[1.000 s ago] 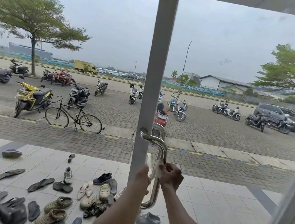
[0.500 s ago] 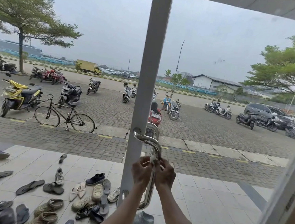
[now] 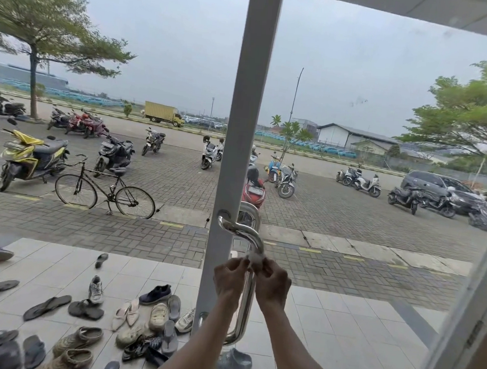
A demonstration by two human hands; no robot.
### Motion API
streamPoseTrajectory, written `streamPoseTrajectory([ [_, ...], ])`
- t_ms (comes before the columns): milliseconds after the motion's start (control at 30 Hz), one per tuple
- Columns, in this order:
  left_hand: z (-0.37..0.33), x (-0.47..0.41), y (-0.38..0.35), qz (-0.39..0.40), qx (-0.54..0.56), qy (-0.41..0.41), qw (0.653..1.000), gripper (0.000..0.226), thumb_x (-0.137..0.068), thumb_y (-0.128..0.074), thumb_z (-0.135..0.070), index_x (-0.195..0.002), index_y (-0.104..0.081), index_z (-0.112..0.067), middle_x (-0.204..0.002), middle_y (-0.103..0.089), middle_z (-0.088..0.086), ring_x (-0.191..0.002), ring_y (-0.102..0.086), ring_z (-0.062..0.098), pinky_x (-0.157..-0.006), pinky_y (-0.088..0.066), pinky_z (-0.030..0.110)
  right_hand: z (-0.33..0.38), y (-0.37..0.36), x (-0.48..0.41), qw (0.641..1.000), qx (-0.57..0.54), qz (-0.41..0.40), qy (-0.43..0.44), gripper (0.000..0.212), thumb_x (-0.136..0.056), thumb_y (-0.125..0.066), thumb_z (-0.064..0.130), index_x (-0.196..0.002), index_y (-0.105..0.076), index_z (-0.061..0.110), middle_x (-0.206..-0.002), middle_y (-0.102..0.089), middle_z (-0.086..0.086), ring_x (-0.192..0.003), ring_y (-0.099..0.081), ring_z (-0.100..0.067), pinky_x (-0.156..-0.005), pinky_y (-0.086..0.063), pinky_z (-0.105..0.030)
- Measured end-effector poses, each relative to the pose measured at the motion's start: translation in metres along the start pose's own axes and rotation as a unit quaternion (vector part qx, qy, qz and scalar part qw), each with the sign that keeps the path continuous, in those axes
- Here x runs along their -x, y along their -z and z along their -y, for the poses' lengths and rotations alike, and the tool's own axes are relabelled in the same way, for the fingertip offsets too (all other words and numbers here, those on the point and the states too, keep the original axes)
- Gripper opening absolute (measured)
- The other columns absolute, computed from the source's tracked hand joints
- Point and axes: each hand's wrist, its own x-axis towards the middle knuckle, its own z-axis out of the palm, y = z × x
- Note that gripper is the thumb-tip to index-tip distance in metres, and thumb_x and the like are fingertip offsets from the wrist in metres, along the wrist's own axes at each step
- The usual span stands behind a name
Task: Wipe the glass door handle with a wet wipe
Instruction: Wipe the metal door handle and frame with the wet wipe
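A polished steel D-shaped handle (image 3: 245, 311) is fixed to the grey frame (image 3: 241, 125) of the glass door, its upper bend at mid-height. A small crumpled white wet wipe (image 3: 254, 258) sits against the handle's vertical bar just below that bend. My left hand (image 3: 229, 277) and my right hand (image 3: 272, 284) are raised on either side of the bar, fingertips of both pinching the wipe between them. The hands hide the stretch of bar behind them.
Through the glass lie several shoes and sandals (image 3: 148, 314) on pale tiles, a bicycle (image 3: 105, 190) and parked scooters on paving. A second door frame (image 3: 467, 307) slants at the right edge.
Both hands have slid up the bar from its middle to just under the upper bend, bringing the wipe with them. The camera shifted slightly.
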Motion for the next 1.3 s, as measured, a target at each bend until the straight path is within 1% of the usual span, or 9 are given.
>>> streamPoseTrajectory([
  [133,0.008,-0.004,0.016,-0.011,0.029,0.041,0.999,0.010,-0.080,-0.077,-0.029,-0.073,-0.075,-0.022,-0.070,-0.074,0.000,-0.074,-0.070,0.020,-0.075,-0.053,0.034,0.007,-0.001,0.001,0.997,0.002,-0.057,0.043,0.016,-0.085,-0.071,0.029,-0.095,-0.075,0.018,-0.082,-0.076,-0.002,-0.077,-0.071,-0.018,-0.063,-0.047,-0.022],
  [300,0.014,-0.019,0.047,-0.106,0.013,0.060,0.992,0.017,-0.086,-0.070,-0.024,-0.091,-0.074,-0.008,-0.077,-0.074,0.007,-0.074,-0.071,0.021,-0.079,-0.059,0.038,0.038,-0.008,-0.012,0.971,0.091,-0.106,0.192,0.008,-0.080,-0.076,0.021,-0.087,-0.072,0.018,-0.073,-0.074,-0.002,-0.061,-0.070,-0.022,-0.051,-0.050,-0.027],
  [467,0.018,-0.028,0.063,-0.125,0.000,0.076,0.989,0.023,-0.087,-0.067,-0.026,-0.065,-0.069,-0.022,-0.070,-0.073,0.001,-0.077,-0.072,0.022,-0.081,-0.059,0.043,0.042,-0.012,-0.019,0.953,0.188,-0.063,0.230,0.015,-0.082,-0.073,0.022,-0.096,-0.067,0.020,-0.090,-0.074,0.004,-0.077,-0.071,-0.022,-0.059,-0.053,-0.030],
  [700,0.021,-0.030,0.065,-0.121,-0.004,0.095,0.988,0.025,-0.087,-0.066,-0.022,-0.062,-0.067,-0.025,-0.071,-0.073,0.000,-0.079,-0.073,0.024,-0.079,-0.059,0.042,0.065,-0.019,-0.034,0.884,0.331,0.010,0.329,0.034,-0.077,-0.077,0.026,-0.110,-0.067,0.023,-0.105,-0.073,0.007,-0.096,-0.070,-0.016,-0.064,-0.058,-0.032],
  [867,0.026,-0.034,0.065,-0.119,-0.011,0.110,0.987,0.025,-0.084,-0.067,-0.024,-0.059,-0.068,-0.023,-0.070,-0.074,0.001,-0.078,-0.073,0.025,-0.076,-0.058,0.042,0.095,-0.033,-0.036,0.856,0.393,0.062,0.329,0.015,-0.083,-0.068,0.020,-0.097,-0.069,0.023,-0.086,-0.074,0.001,-0.079,-0.071,-0.022,-0.061,-0.055,-0.033],
  [1033,0.025,-0.032,0.079,-0.105,-0.024,0.117,0.987,0.023,-0.084,-0.067,-0.025,-0.062,-0.071,-0.019,-0.068,-0.074,0.001,-0.076,-0.073,0.022,-0.078,-0.058,0.041,0.134,-0.060,-0.026,0.814,0.494,0.068,0.297,0.005,-0.077,-0.071,0.009,-0.081,-0.073,0.007,-0.078,-0.074,-0.011,-0.070,-0.072,-0.025,-0.058,-0.055,-0.030],
  [1133,0.026,-0.038,0.098,-0.103,-0.030,0.122,0.987,0.020,-0.085,-0.067,-0.024,-0.067,-0.072,-0.017,-0.071,-0.075,0.001,-0.077,-0.073,0.022,-0.081,-0.058,0.040,0.135,-0.080,-0.028,0.798,0.517,0.104,0.293,0.021,-0.092,-0.051,0.006,-0.098,-0.071,0.007,-0.097,-0.073,-0.013,-0.090,-0.070,-0.028,-0.071,-0.054,-0.034],
  [1200,0.022,-0.042,0.114,-0.115,-0.027,0.121,0.986,0.015,-0.085,-0.067,-0.022,-0.073,-0.073,-0.016,-0.074,-0.075,0.001,-0.075,-0.072,0.020,-0.076,-0.056,0.035,0.137,-0.091,-0.030,0.799,0.516,0.116,0.288,0.022,-0.092,-0.050,0.006,-0.097,-0.071,0.008,-0.095,-0.073,-0.013,-0.090,-0.071,-0.029,-0.071,-0.055,-0.035],
  [1300,0.018,-0.048,0.135,-0.126,-0.032,0.119,0.984,0.011,-0.087,-0.066,-0.019,-0.079,-0.072,-0.014,-0.077,-0.074,0.002,-0.072,-0.070,0.018,-0.061,-0.052,0.026,0.140,-0.104,-0.031,0.790,0.546,0.106,0.259,0.011,-0.083,-0.064,0.008,-0.078,-0.073,0.010,-0.073,-0.073,-0.010,-0.070,-0.071,-0.027,-0.057,-0.057,-0.033],
])
